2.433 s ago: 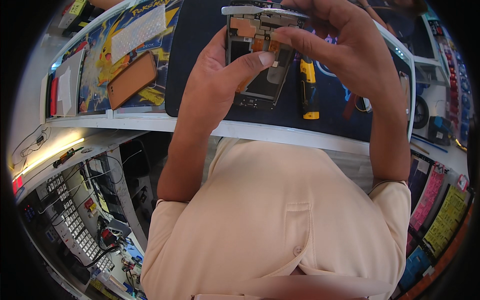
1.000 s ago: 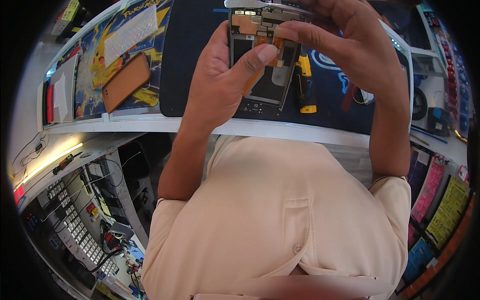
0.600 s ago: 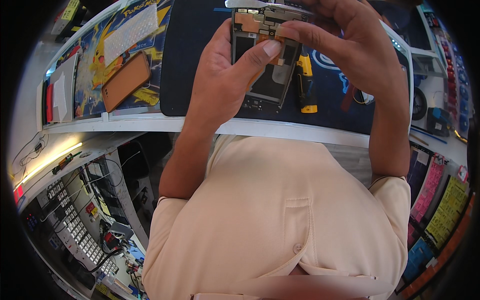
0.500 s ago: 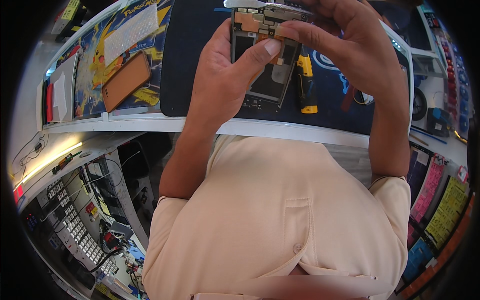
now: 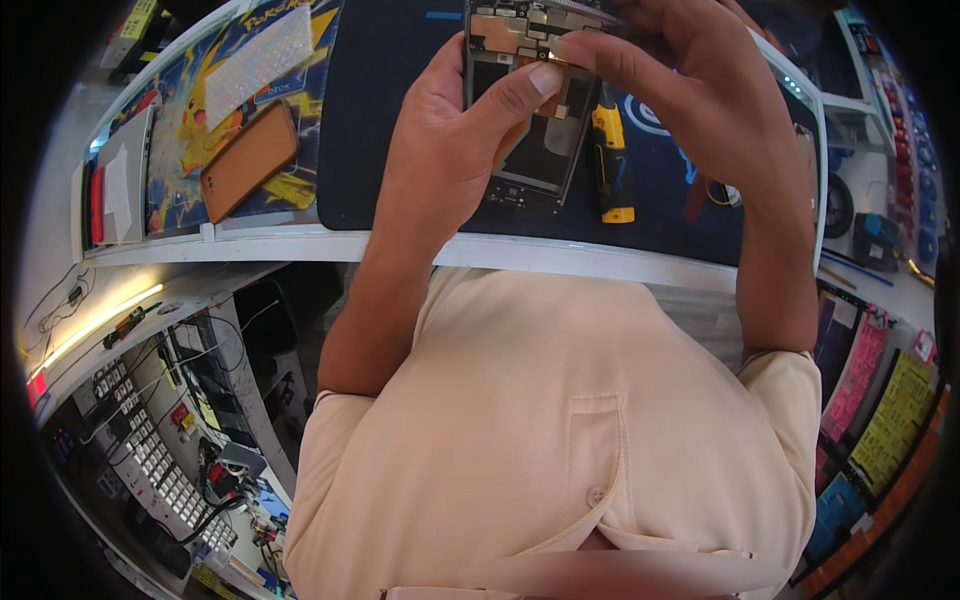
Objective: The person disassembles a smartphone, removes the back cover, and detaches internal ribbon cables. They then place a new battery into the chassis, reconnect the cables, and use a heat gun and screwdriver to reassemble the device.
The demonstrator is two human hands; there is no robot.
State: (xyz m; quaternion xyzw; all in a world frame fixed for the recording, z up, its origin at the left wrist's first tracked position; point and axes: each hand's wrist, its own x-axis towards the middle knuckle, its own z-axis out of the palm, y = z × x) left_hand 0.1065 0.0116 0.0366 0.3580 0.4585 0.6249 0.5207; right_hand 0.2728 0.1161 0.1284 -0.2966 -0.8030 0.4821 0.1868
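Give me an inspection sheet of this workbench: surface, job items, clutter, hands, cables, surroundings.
Surface: dark mat on a white-edged table; patterned mat at left.
Job items: opened phone, inner parts exposed; metal tool at its top end, partly out of frame.
Clutter: brown phone case, bubble wrap, yellow-and-black tool.
Hands: left hand holds the phone; right hand is at its upper part.
Cables: tangled wires, lower left.
Surroundings: lit tube lamp left; yellow sheets right.

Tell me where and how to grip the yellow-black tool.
Best taken, I think, by the black stretch of the tool, from the right, pinching across its width. It is long and narrow, its near end pointing toward the wearer. The phone crowds its left side, and the right hand is close to its far end.
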